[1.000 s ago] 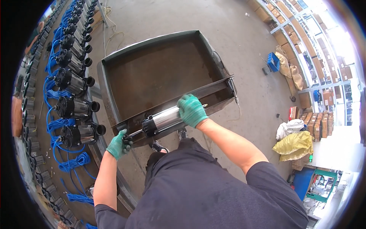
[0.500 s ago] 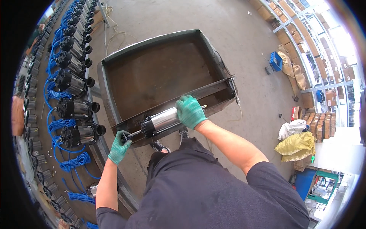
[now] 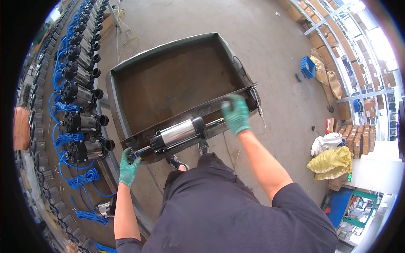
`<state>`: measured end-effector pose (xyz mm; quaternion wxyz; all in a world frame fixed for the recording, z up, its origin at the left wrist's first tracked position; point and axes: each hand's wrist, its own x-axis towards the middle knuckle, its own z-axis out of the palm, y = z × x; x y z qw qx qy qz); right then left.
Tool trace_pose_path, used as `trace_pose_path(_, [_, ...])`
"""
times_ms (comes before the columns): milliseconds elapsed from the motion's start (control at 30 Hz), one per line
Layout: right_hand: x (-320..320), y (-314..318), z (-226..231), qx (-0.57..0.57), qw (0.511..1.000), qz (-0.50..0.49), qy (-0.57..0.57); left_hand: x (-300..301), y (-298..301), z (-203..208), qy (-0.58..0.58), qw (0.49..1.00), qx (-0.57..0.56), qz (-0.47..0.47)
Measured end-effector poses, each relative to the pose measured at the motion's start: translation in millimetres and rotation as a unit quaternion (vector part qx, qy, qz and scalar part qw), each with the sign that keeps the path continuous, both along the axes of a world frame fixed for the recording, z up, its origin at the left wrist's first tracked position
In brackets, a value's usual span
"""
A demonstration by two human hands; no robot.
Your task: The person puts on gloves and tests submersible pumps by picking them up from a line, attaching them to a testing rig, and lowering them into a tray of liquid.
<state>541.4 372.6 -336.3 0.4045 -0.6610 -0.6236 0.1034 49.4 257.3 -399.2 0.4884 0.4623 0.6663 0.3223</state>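
Note:
A silver cylindrical motor body [image 3: 179, 134] with black ends lies tilted across the near side of a large rectangular tank, its right end farther away. Thin metal rods stick out at both ends. My left hand [image 3: 127, 168], in a green glove, is closed at the left end, its fingers around a small dark fitting [image 3: 134, 156] at the tip of the left rod [image 3: 143, 149]. My right hand [image 3: 236, 113], also green-gloved, is off the motor, above the ledge beyond the right rod [image 3: 215, 122]. Motion blurs its fingers.
The tank's rim [image 3: 164, 47] encloses a brown interior. To the left runs a long row of silver and black pumps [image 3: 86, 122] with coiled blue cables [image 3: 82, 178]. On the right are a blue crate [image 3: 308, 67], yellow sacks [image 3: 331, 162] and shelves of cartons [image 3: 344, 110].
My right hand has let go of the motor's right end and moved right and up, baring the black end and rod. The motor has shifted slightly left; my left hand stays at the left end.

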Motion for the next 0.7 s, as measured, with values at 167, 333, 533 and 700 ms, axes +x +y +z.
trace_pose_path(167, [196.3, -15.2, -115.7, -0.183, 0.936, -0.289, -0.085, 22.1, -17.4, 5.2, 0.058, 0.992, 0.050, 0.097])
trace_pose_path(333, [160.4, 4.9, -58.6, -0.446, 0.743, -0.139, 0.479, 52.0, -26.5, 25.7, 0.099, 0.968, 0.161, 0.162])
trace_pose_path(533, [29.6, -50.8, 26.7, -0.293, 0.811, 0.099, 0.497, 139.7, 4.8, 110.8, -0.052, 0.979, 0.187, 0.064])
trace_pose_path(700, [-102.6, -85.5, 42.2, -0.304, 0.882, 0.282, 0.225, 198.2, 18.2, 161.7, -0.219, 0.956, 0.193, 0.015])
